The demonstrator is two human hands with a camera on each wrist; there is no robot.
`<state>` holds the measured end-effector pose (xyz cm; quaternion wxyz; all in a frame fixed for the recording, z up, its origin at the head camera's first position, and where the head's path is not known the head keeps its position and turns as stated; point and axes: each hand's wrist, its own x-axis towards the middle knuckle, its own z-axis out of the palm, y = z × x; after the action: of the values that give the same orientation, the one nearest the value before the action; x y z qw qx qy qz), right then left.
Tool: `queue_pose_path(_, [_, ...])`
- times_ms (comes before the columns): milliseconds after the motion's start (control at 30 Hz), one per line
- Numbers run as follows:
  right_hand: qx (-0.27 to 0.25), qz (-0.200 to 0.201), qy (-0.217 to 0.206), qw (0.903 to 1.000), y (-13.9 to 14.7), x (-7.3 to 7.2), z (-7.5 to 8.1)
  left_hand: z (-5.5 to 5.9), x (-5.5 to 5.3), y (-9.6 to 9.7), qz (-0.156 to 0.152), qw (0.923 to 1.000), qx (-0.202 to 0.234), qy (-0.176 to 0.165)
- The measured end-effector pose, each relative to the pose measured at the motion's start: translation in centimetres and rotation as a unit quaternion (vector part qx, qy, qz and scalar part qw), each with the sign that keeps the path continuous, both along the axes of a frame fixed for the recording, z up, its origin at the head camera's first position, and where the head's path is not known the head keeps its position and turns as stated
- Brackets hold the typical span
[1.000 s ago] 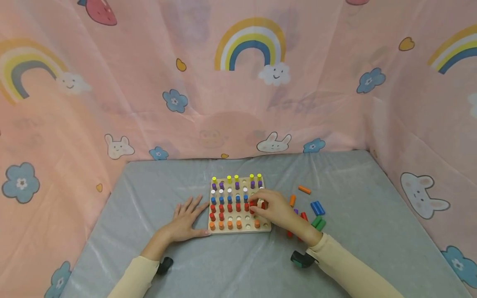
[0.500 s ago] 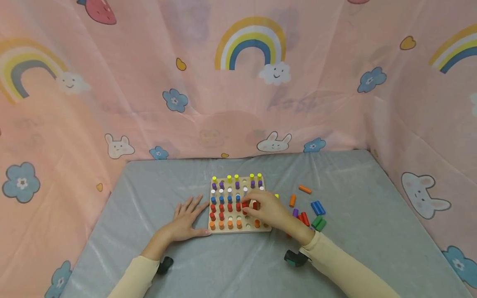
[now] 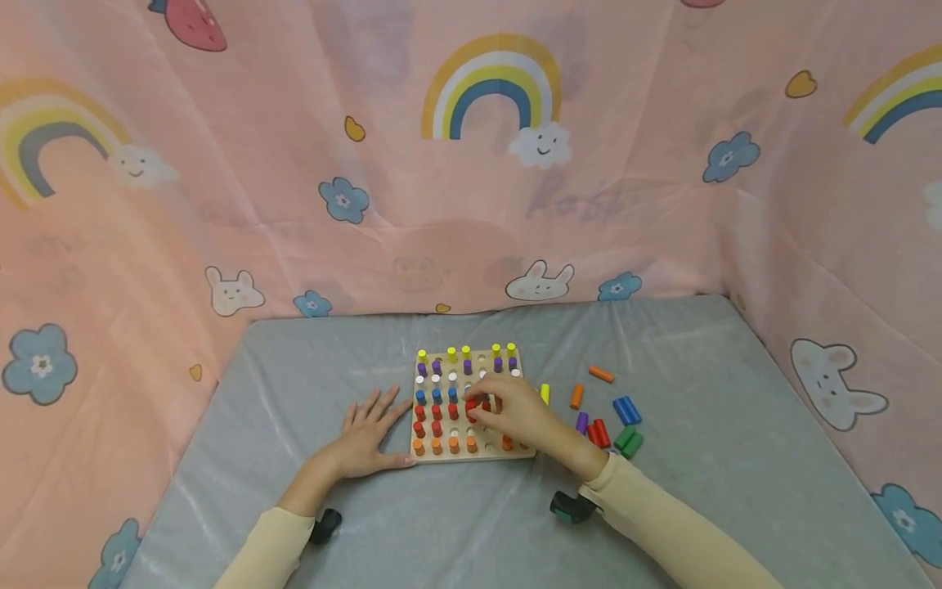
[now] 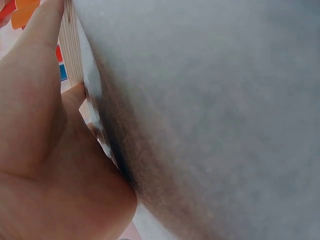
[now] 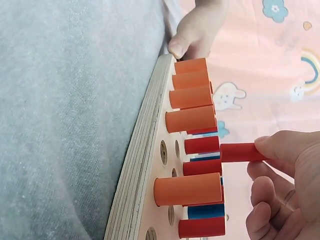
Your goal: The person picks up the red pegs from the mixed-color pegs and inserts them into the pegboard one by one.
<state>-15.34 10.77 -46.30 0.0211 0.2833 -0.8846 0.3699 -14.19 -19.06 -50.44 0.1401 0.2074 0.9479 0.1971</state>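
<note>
A wooden peg board lies on the grey cloth, with rows of upright yellow, purple, white, blue, red and orange pegs and some bare holes. Over its middle is my right hand, thumb and fingers pinching a red peg. In the right wrist view that peg is held above the standing red pegs, clear of the holes. My left hand rests spread on the cloth, thumb and fingertips touching the board's left side. The right hand hides several pegs in the head view.
Right of the board lie loose pegs: orange, blue, green, red, purple and yellow. A grey cloth covers the table. Pink patterned curtains stand behind and at both sides.
My right hand has moved left across the board with the red peg, uncovering loose pegs and the yellow one on the right. The left hand has stayed in place.
</note>
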Motion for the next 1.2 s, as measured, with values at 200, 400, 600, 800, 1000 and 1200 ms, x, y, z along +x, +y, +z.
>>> queue_pose_path(200, [-0.001,-0.001,-0.008,1.0000,-0.4,-0.2,-0.1,0.0,0.0,-0.1,-0.002,1.0000,0.003,0.003])
queue_pose_path(400, [0.006,0.012,-0.001,0.9999,-0.9,-0.5,-0.5,-0.2,0.1,-0.2,-0.001,0.9998,0.018,0.007])
queue_pose_path(600, [0.016,0.018,0.008,0.9997,-1.4,-0.5,-0.8,-0.4,0.2,-0.3,-0.001,0.9998,0.020,0.006])
queue_pose_path(800, [0.025,0.019,-0.009,0.9995,-1.8,-0.4,-1.2,-0.4,0.3,-0.3,-0.004,0.9993,0.036,0.011])
queue_pose_path(1000, [0.021,0.027,-0.015,0.9993,-2.1,-0.3,-1.3,-0.3,0.3,-0.2,-0.004,0.9997,0.025,0.003])
queue_pose_path(1200, [0.028,0.031,-0.015,0.9990,-2.4,-0.3,-1.4,-0.1,0.1,-0.1,-0.001,0.9999,0.012,-0.004])
